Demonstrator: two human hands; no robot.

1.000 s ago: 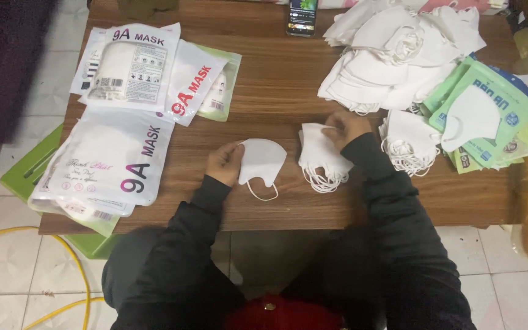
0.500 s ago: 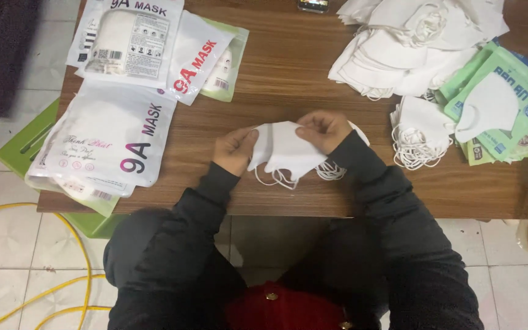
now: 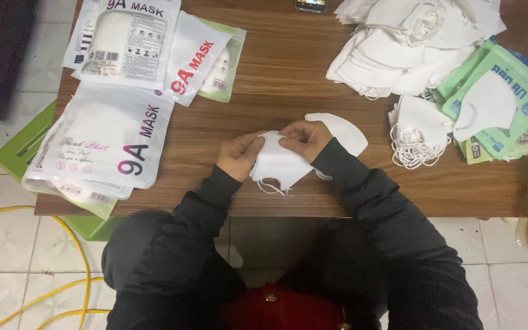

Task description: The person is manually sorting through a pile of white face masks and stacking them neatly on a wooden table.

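1. Wooden table (image 3: 288, 67) holds your white mask (image 3: 279, 162) near its front edge.
2. Your left hand (image 3: 239, 153) and right hand (image 3: 304, 137) pinch it, partly hiding a second mask (image 3: 346, 131).
3. Bare wood lies ahead of your hands.

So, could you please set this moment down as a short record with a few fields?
left hand: grips the left edge of a white face mask
right hand: pinches the same mask's top edge
second mask: flat on the table, partly under the right wrist
table: brown wood
left side: white mask packets
far right: heap of loose masks, green packets
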